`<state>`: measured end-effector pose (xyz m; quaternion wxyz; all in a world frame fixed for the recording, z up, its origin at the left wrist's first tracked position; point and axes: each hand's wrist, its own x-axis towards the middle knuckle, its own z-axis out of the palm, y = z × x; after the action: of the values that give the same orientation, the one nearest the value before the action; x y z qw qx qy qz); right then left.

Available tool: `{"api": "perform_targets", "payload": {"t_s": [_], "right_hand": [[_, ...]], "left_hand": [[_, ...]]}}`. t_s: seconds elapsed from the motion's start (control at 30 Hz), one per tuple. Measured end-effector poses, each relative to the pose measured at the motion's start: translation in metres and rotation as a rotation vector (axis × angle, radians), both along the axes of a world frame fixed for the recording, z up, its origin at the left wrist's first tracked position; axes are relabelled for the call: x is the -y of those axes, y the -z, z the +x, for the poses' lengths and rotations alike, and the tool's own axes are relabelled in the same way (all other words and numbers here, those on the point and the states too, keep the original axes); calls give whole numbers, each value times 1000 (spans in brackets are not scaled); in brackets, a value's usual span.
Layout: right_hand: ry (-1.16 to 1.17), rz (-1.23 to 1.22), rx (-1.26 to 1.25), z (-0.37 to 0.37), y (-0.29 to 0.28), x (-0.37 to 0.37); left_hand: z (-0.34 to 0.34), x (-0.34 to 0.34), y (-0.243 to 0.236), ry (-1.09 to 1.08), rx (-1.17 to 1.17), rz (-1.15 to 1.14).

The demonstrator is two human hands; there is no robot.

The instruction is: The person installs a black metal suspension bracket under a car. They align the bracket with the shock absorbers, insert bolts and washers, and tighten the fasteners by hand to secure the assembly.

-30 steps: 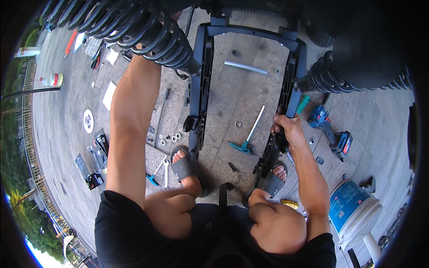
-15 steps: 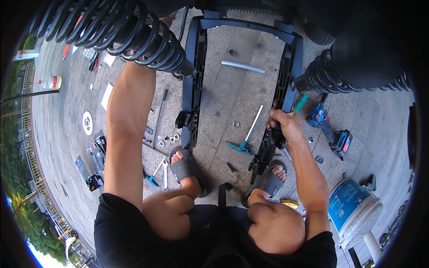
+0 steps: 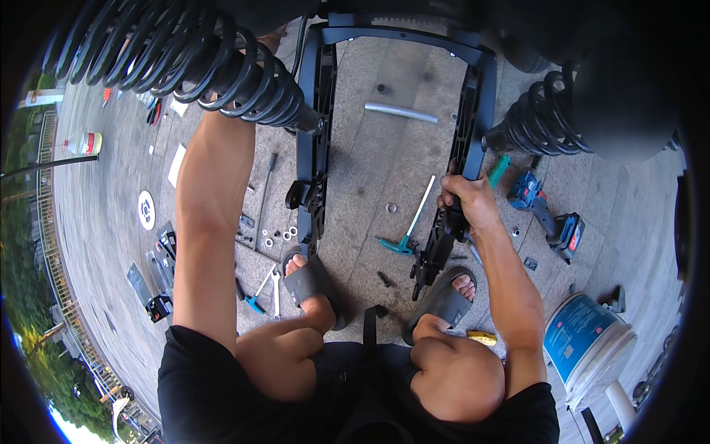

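Around the dark frame (image 3: 484, 92), at right, curls the right hand (image 3: 471, 200)

Right hand (image 3: 469, 200) in a curled grip, left arm (image 3: 210, 200) far forward (almost straight).

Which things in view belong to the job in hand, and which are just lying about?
In the job, it seems:
dark frame, right hand gripping it
left coil spring, left hand mostly hidden behind it
right coil spring

Lying about, apparently untouched:
silver tube
teal T-handle tool
cordless power tool
wrench
white disc
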<state>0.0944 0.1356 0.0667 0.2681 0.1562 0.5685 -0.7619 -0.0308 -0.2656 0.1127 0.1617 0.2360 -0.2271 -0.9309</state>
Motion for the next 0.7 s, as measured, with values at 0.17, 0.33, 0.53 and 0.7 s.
{"api": "perform_targets", "payload": {"t_s": [0.17, 0.33, 0.53, 0.7], "right_hand": [[6, 4, -4, 0, -1, 0], [14, -13, 6, -1, 3, 0], [14, -21, 15, 0, 4, 0], [-14, -38, 10, -3, 4, -3]], "left_hand": [[-3, -1, -1, 6, 2, -1], [-5, -3, -2, 1, 4, -2], [-13, -8, -3, -14, 11, 4], [-35, -20, -10, -62, 39, 11]]}}
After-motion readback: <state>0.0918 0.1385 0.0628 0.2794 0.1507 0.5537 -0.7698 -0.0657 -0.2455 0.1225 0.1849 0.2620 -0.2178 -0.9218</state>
